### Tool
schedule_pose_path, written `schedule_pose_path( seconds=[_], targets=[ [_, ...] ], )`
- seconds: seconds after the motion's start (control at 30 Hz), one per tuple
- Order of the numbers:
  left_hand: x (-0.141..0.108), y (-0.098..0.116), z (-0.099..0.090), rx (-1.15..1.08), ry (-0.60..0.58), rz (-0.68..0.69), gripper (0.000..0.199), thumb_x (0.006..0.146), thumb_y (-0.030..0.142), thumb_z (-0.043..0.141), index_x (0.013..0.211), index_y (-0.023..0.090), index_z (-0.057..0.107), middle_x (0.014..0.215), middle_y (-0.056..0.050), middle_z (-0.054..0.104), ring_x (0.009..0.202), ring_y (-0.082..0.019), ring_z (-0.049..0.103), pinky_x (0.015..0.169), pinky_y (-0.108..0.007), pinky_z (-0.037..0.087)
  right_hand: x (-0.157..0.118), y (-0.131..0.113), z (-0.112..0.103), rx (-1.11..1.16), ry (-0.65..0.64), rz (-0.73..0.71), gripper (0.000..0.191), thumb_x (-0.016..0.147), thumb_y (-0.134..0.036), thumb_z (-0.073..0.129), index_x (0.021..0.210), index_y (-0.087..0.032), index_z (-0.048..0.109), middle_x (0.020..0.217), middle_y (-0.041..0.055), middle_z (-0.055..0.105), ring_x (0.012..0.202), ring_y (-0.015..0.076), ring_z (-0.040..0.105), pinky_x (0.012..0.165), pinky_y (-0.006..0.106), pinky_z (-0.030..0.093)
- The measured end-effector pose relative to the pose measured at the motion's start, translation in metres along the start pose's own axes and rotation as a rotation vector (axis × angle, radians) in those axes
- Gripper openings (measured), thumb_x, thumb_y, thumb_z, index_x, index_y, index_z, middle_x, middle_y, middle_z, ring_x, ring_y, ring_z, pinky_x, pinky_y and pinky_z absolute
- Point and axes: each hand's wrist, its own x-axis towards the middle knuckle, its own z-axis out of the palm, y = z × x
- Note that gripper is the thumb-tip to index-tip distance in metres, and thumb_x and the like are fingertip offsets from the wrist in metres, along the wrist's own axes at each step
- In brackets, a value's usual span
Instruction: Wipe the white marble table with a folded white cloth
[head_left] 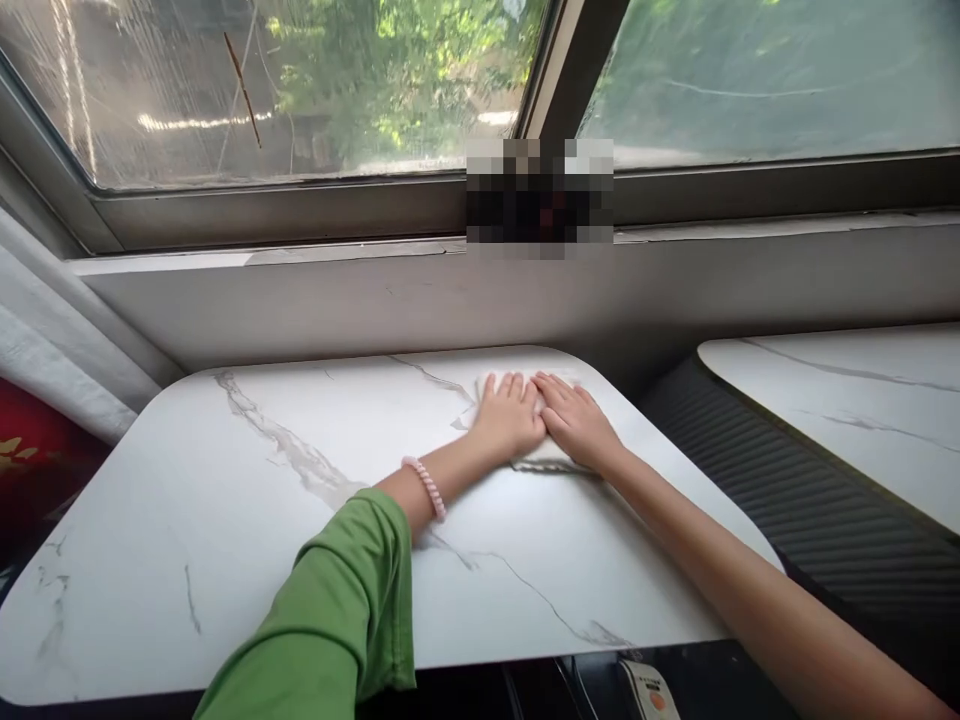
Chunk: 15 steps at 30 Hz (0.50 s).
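My left hand (508, 416) and my right hand (577, 422) lie flat, side by side, on a folded whitish cloth (553, 460) near the far right part of the table. The fingers of both hands are stretched out and point toward the window. My right thumb touches or nearly touches the side of my left hand. Most of the cloth is hidden under the palms; its darker edge shows below them. A pink beaded bracelet (426, 489) circles my left wrist, and a green sleeve (330, 610) covers that arm above it.
The white marble-patterned table (247, 540) has rounded corners. A similar tabletop (862, 400) stands at right, beside dark ribbed material (795, 490). A window frame (300, 212) runs behind, a pale curtain (60, 320) hangs left, and a small box-like object (649, 692) sits below the near edge.
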Motion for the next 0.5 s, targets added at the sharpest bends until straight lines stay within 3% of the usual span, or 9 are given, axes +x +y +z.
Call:
schedule_pose_path(
  seconds=[0.13, 0.27, 0.5],
  targets=[
    [0.024, -0.033, 0.002, -0.015, 0.047, -0.095, 0.055, 0.095, 0.03, 0.025, 0.145, 0.009, 0.029, 0.152, -0.01, 0.03, 0.141, -0.02, 0.023, 0.117, -0.041, 0.01, 0.046, -0.01, 0.01, 0.005, -0.007, -0.073, 0.055, 0.085, -0.019, 0.028, 0.137, -0.012, 0.044, 0.142, 0.0139, 0.047, 0.132, 0.0264, 0.042, 0.106, 0.05, 0.036],
    [0.041, -0.052, 0.001, -0.015, 0.072, -0.134, 0.052, 0.094, 0.027, 0.027, 0.143, 0.01, 0.033, 0.15, -0.009, 0.034, 0.139, -0.019, 0.026, 0.117, -0.04, 0.011, 0.075, -0.014, 0.016, -0.007, -0.008, -0.076, 0.054, 0.085, -0.019, 0.027, 0.135, -0.009, 0.045, 0.142, 0.0144, 0.048, 0.131, 0.0253, 0.042, 0.106, 0.047, 0.035],
    [0.046, -0.053, 0.003, -0.024, 0.085, -0.187, 0.05, 0.095, 0.026, 0.027, 0.143, 0.012, 0.033, 0.151, -0.01, 0.032, 0.14, -0.02, 0.025, 0.117, -0.043, 0.01, 0.081, -0.014, 0.018, 0.03, -0.015, -0.064, 0.054, 0.086, -0.02, 0.027, 0.136, -0.007, 0.044, 0.144, 0.0143, 0.045, 0.133, 0.025, 0.039, 0.108, 0.047, 0.032]
  ],
)
